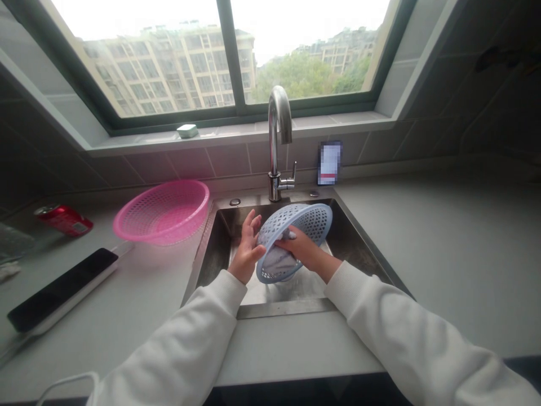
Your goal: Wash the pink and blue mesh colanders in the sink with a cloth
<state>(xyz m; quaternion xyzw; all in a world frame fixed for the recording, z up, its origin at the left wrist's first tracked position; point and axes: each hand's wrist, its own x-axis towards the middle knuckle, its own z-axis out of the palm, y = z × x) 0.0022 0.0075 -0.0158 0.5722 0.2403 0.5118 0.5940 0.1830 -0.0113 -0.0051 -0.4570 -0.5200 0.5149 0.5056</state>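
Note:
A light-blue perforated plastic basket [319,223] is tilted over the sink [372,256], its open side facing me. My right hand [302,246] reaches inside it, with fingers curled on a pale greyish cloth [276,264] pressed against the inner wall. Part of the cloth is hidden by that hand. My left hand [248,248] is at the basket's left side, fingers spread apart and thumb close to the rim; I cannot tell whether it touches. Behind the basket rises the chrome faucet [279,129], and no water is seen running from it.
A pink perforated basket [203,200] sits on the counter left of the sink. Further left are a red can [63,219] and a long black-topped device [63,290]. A phone [329,163] leans on the back wall; a pale small box [187,131] rests on the sill.

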